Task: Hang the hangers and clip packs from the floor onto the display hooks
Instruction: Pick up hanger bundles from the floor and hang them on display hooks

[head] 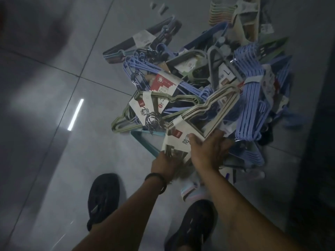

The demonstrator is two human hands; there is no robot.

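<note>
I'm gripping the cream hanger pack [177,129] by its paper sleeve with left hand [165,162] and right hand [208,149], at the pile's near edge on the floor [54,160]. It's lying tangled among blue hangers [252,105], so I'm risking snags or a torn sleeve when lifting.

The white paper sleeve [141,113] on the green hanger pack [117,124] carries the black characters 防滑. The small red square beside them is too fine to read. The sleeve [176,135] on the beige hanger pack [192,112] shows 防 and part of a second character, cut off by the right hand [208,149]. A white card [225,73] among the gray hangers reads "L".
</note>
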